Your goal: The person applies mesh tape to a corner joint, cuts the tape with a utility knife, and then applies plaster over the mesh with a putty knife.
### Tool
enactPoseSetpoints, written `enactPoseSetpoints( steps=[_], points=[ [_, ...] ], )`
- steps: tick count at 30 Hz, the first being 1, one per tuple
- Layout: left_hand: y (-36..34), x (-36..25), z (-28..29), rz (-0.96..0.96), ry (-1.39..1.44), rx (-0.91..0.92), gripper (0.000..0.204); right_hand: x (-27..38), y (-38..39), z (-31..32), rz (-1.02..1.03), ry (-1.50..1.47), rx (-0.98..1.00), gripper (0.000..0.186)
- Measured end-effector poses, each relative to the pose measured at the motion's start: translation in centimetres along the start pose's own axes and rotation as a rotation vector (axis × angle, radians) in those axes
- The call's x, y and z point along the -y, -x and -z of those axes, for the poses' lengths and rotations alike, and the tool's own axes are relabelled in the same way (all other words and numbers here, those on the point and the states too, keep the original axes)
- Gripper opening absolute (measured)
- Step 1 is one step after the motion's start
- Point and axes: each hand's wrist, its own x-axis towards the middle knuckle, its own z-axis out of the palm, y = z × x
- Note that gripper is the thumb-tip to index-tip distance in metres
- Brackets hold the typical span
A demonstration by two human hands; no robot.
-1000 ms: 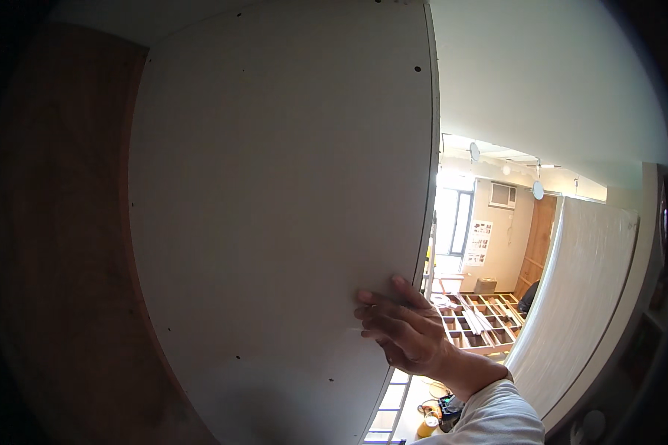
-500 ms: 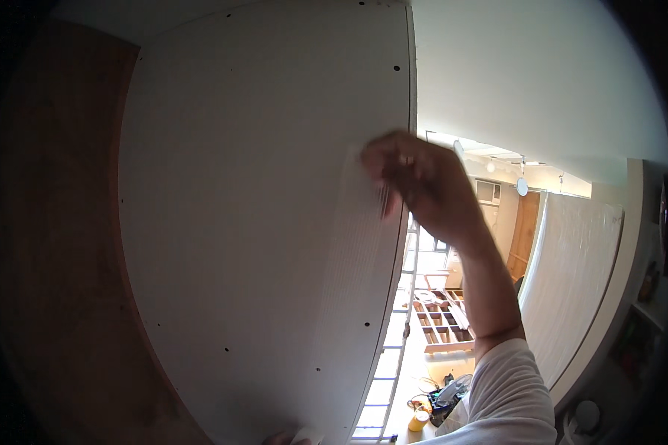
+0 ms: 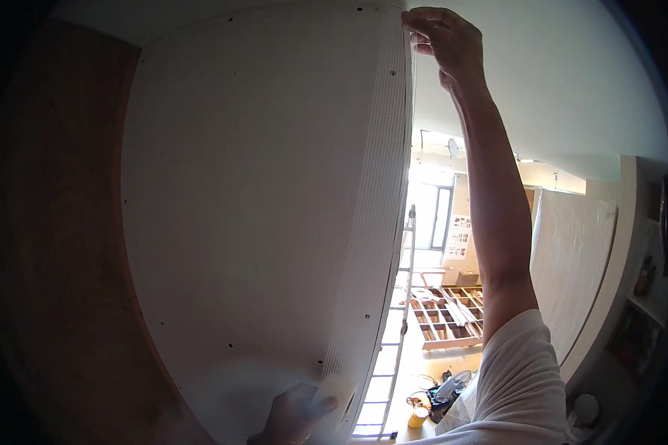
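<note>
A long strip of white mesh joint tape (image 3: 364, 193) runs down the right edge of a white wall panel (image 3: 252, 185) dotted with dark screw heads. High at the panel's upper right corner, my right hand (image 3: 447, 43) pinches the tape's upper end, its arm stretched up. Low down, my left hand (image 3: 295, 412) is closed around a pale, blurred tape roll (image 3: 335, 394), from which the strip rises. Between the two hands the tape lies along or very near the panel's face; I cannot tell whether it touches everywhere.
Brown wood panelling (image 3: 59, 222) borders the panel at left. Beyond its right edge stand a ladder (image 3: 404, 297) and, on the floor, a wooden grid frame (image 3: 447, 315). Lower down are a yellow container (image 3: 418, 417) and dark tools (image 3: 447, 397). Plastic sheeting (image 3: 571, 259) hangs at right.
My right hand has moved up to the panel's top corner, drawing the mesh tape up along the edge. My left hand has come further into view with the roll.
</note>
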Motion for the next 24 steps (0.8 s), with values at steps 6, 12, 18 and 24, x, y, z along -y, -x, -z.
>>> enactPoseSetpoints(
  steps=[6, 12, 18, 24],
  points=[
    [-0.9, 0.5, -0.2, -0.163, -0.155, 0.043, 0.033, -2.0, -1.6, -1.2, -0.057, -0.078, -0.076, 0.036],
    [-0.7, -0.9, -1.4, -0.047, -0.049, 0.106, 0.032, -2.5, -1.8, -2.0, 0.085, 0.064, -0.213, 0.039],
    [-1.1, -0.2, -1.1, -0.148, -0.061, 0.091, 0.033, -0.1, -0.4, -3.0, 0.189, 0.175, -0.278, 0.035],
    [-0.4, -1.4, -1.4, 0.1, 0.143, 0.033, 0.044, -1.5, -1.1, -3.0, 0.301, 0.135, -0.268, 0.033]
  ],
)
